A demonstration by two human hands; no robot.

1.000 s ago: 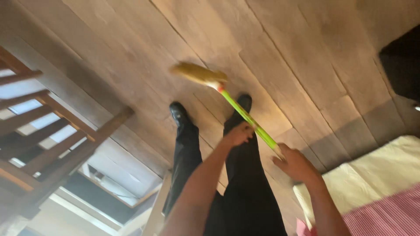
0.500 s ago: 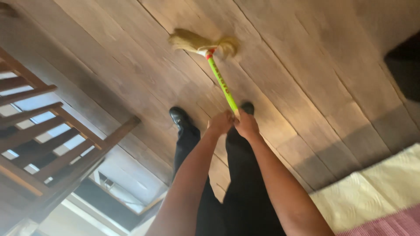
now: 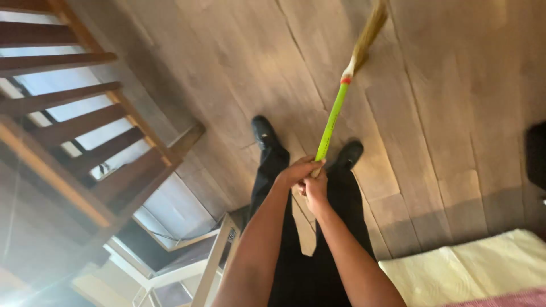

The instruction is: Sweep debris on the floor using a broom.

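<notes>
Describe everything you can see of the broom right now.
The broom has a slim lime-green handle, a red band where handle meets head, and a narrow bundle of tan straw-like bristles, blurred and cut off by the picture's top edge. It slants up and rightward over the wooden plank floor. The left hand and right hand grip its lower end together.

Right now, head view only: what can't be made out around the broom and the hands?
- Broom bristles: the tip is cut off by the top edge and blurred by motion.
- Green broom handle: its lower end is hidden inside both fists.
- Left hand and right hand: they overlap, so single fingers cannot be told apart.
- Dark thing at the right: cut off by the edge, kind unclear.
</notes>
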